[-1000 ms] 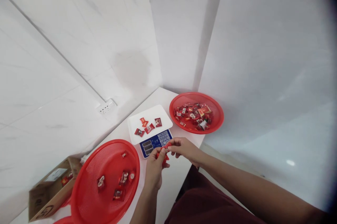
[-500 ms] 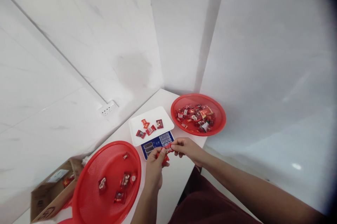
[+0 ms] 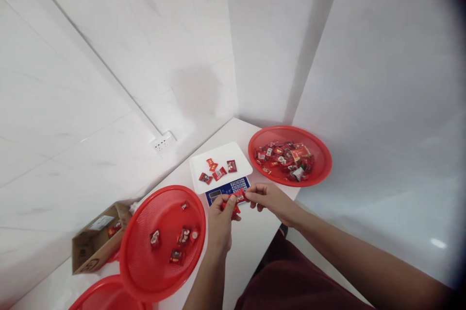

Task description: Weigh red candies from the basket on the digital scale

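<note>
Above the front of the scale, my left hand [image 3: 222,222] is closed on small red-wrapped candies [image 3: 240,197], some partly hidden by the fingers. My right hand [image 3: 268,200] pinches the right end of one of those wrappers. Just beyond both hands is a digital scale with a blue keypad panel [image 3: 236,184]. On its white tray [image 3: 198,165] lie several wrapped candies [image 3: 219,174], red, orange and dark red.
A red basket [image 3: 325,164] at the right holds a pile of candies. Left of my hands, another red basket [image 3: 140,222] has several scattered in it. An open cardboard box [image 3: 98,251] and a third red basket [image 3: 98,293] are farther left. Walls border the white table [image 3: 242,251].
The view has shifted, so the table and baskets sit farther right, and more of the third basket shows. Both hands still hold the candies, with little change in grip.
</note>
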{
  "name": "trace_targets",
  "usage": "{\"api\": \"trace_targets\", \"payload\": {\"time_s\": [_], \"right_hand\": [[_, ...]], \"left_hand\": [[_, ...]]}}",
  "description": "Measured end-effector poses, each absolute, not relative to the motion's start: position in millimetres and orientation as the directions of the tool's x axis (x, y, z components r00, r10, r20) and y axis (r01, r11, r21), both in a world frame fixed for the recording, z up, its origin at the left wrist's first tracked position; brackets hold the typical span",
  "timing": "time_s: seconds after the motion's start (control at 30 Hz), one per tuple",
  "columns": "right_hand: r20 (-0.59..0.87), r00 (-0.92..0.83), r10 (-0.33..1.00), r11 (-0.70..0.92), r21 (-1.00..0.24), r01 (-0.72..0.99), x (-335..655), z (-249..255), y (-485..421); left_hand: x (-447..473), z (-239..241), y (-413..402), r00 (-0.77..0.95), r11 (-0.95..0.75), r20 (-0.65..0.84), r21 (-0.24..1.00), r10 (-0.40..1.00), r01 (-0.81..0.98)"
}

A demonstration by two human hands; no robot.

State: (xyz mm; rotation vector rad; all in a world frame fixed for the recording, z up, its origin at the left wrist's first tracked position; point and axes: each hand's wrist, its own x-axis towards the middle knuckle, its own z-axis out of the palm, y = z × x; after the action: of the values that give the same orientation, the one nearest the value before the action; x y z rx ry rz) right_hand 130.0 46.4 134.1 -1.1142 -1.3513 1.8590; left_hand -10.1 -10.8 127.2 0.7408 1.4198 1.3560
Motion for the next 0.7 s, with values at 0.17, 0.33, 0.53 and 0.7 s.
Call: {"api": "trace_targets", "payload": {"time_s": [0.17, 0.33, 0.53, 0.7], "right_hand": [[-0.310, -0.474, 0.824, -0.353, -0.936, -0.001, 124, 128, 46], [-0.303, -0.465, 0.831, -0.332, -0.943, 0.021, 119, 124, 46], [-0.307, -0.495, 0.813, -0.333, -0.942, 0.037, 116, 121, 48], [-0.313, -0.523, 0.793, -0.354, -0.935, 0.023, 111, 120, 50]], "left_hand": [[-11, 126, -13, -0.306, 0.195, -0.250, 0.960, 0.918, -0.199], [-12, 122, -15, -0.294, 0.209, -0.283, 0.943, 0.913, -0.258], [-17, 119, -16, -0.281, 0.233, -0.339, 0.907, 0.898, -0.350], [-22, 118, -15, -0.282, 0.234, -0.354, 0.893, 0.892, -0.384]]}}
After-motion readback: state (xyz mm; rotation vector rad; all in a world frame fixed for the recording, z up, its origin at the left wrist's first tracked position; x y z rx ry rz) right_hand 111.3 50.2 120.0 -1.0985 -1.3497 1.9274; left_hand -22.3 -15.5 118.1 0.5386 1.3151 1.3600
